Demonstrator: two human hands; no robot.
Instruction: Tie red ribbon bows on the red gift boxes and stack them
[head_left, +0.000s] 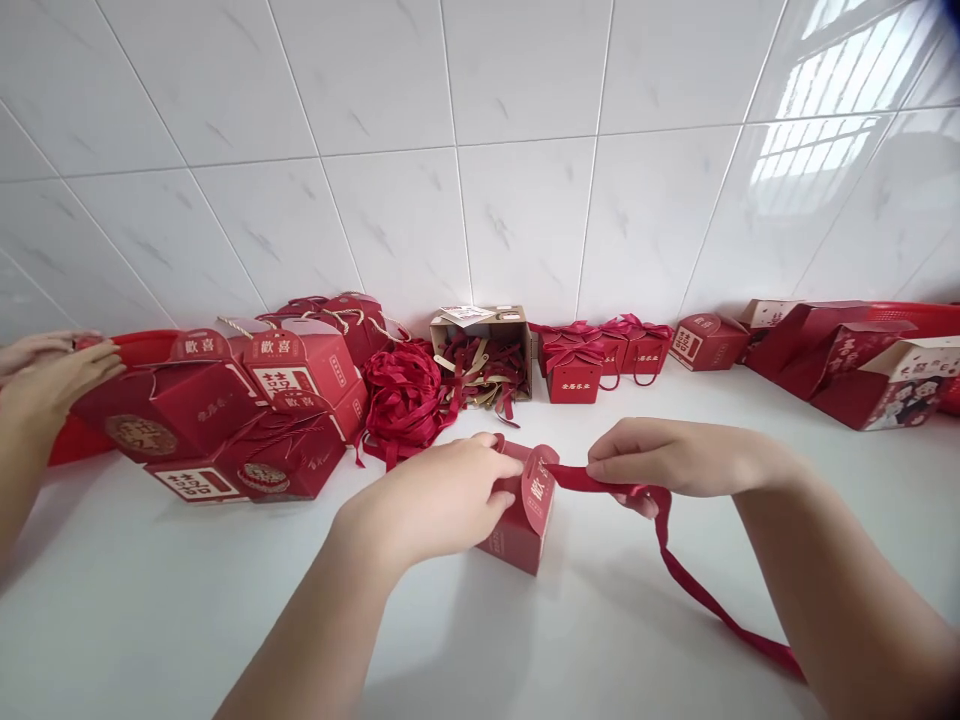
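While the left hand [442, 490] steadies the red box [511, 545] on the desk [615, 650], the right hand [667, 455] pinches a ribbon [705, 592].
Hands apart: left clamped over the box top, right closed on ribbon. Best done, likely, with box pinned, pull even, ribbon untwisted. Box sits under the left hand, printed flap [541, 490] toward the right; long axis unclear, partly covered. Ribbon runs sideways from flap, end trailing near right.

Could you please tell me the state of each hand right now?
Left hand: closed on the small red box, holding it.
Right hand: closed, pinching the red ribbon.
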